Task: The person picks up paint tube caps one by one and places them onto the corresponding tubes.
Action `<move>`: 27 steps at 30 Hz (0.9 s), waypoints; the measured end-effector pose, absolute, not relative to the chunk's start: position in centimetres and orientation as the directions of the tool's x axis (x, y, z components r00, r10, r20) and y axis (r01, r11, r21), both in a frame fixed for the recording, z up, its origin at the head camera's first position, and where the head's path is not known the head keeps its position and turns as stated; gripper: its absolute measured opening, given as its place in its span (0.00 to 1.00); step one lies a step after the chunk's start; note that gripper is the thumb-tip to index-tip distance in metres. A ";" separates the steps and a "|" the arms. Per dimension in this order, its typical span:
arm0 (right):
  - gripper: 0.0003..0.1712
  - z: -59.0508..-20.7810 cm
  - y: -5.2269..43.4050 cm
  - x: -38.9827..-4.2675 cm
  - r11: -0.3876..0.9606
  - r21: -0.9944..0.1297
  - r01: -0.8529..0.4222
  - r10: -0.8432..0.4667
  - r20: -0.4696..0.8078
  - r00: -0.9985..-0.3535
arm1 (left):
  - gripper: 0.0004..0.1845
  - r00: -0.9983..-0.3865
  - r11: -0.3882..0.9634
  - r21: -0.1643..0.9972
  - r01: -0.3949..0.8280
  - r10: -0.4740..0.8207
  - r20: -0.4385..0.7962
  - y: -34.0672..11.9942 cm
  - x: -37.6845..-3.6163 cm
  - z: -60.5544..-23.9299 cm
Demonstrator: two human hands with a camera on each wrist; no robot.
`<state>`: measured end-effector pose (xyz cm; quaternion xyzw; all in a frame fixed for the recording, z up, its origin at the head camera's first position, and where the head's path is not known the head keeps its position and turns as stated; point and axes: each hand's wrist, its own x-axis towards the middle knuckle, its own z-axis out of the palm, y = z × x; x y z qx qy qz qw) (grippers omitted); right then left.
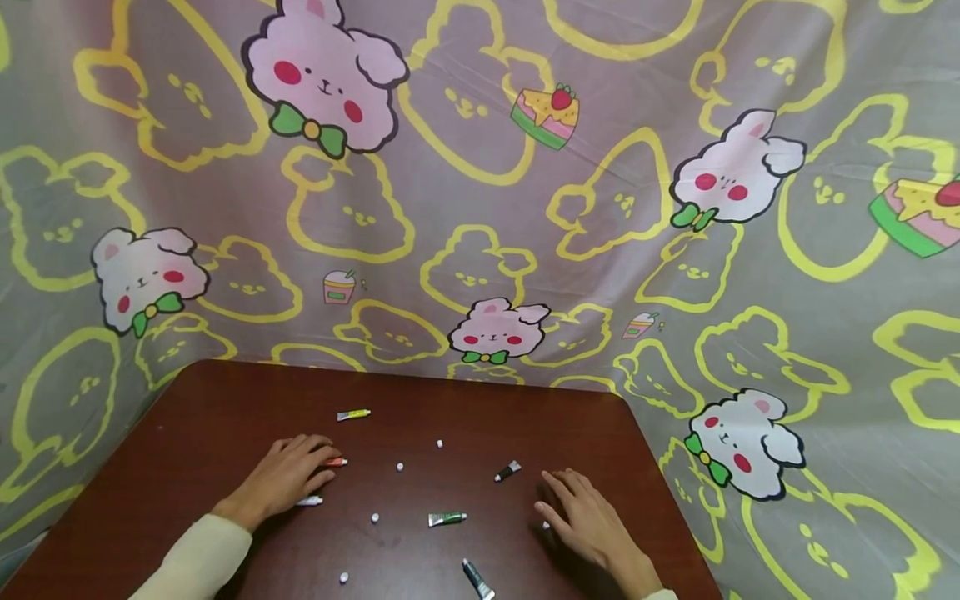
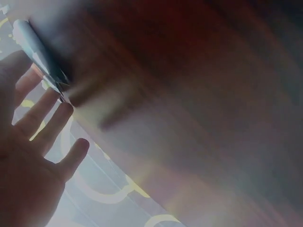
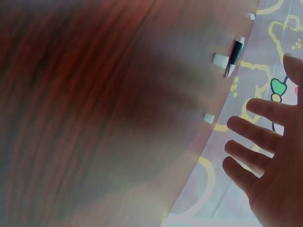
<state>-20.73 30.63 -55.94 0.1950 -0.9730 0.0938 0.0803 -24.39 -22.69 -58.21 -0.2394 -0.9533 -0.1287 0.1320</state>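
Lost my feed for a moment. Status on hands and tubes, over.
Left hand flat on table, fingertips touching red tube, white tube beside it. Right hand open, holding nothing; black tube nearest. Loose caps scattered between.

Makeshift tabletop booth: cartoon-bunny backdrop [image 1: 480,208].

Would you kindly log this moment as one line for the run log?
left hand: flat on table, touching red tube | right hand: flat, empty | black tube near right fingertips | white caps scattered

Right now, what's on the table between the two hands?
In the head view, between the left hand and right hand: a green tube, a black tube and small white caps.
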 end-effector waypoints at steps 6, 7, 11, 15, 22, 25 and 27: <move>0.31 -55.8 30.6 -20.5 0.894 -0.029 -0.446 -0.423 0.274 -0.864 | 0.10 -0.810 0.835 0.143 0.531 0.450 0.376 -22.6 -24.6 -57.7; 0.30 -55.8 30.6 -20.4 0.892 -0.024 -0.451 -0.427 0.276 -0.861 | 0.09 -0.806 0.834 0.140 0.534 0.452 0.382 -22.6 -24.5 -57.6; 0.28 -55.7 30.6 -20.1 0.887 -0.069 -0.457 -0.431 0.238 -0.871 | 0.09 -0.797 0.831 0.133 0.540 0.455 0.396 -22.6 -24.4 -57.6; 0.26 -55.9 30.9 -19.9 0.872 -0.120 -0.474 -0.447 0.196 -0.873 | 0.08 -0.801 0.835 0.124 0.536 0.456 0.388 -22.5 -24.4 -57.7; 0.16 -56.9 31.2 -20.4 0.793 -0.063 -0.605 -0.556 0.329 -0.763 | 0.07 -0.805 0.845 0.108 0.523 0.449 0.387 -22.4 -24.6 -57.9; 0.17 -57.2 31.2 -20.6 0.766 -0.025 -0.643 -0.588 0.379 -0.715 | 0.08 -0.802 0.845 0.104 0.524 0.449 0.394 -22.4 -24.6 -58.0; 0.18 -57.3 31.2 -20.7 0.756 -0.012 -0.655 -0.599 0.390 -0.699 | 0.07 -0.800 0.846 0.101 0.524 0.449 0.398 -22.4 -24.7 -58.1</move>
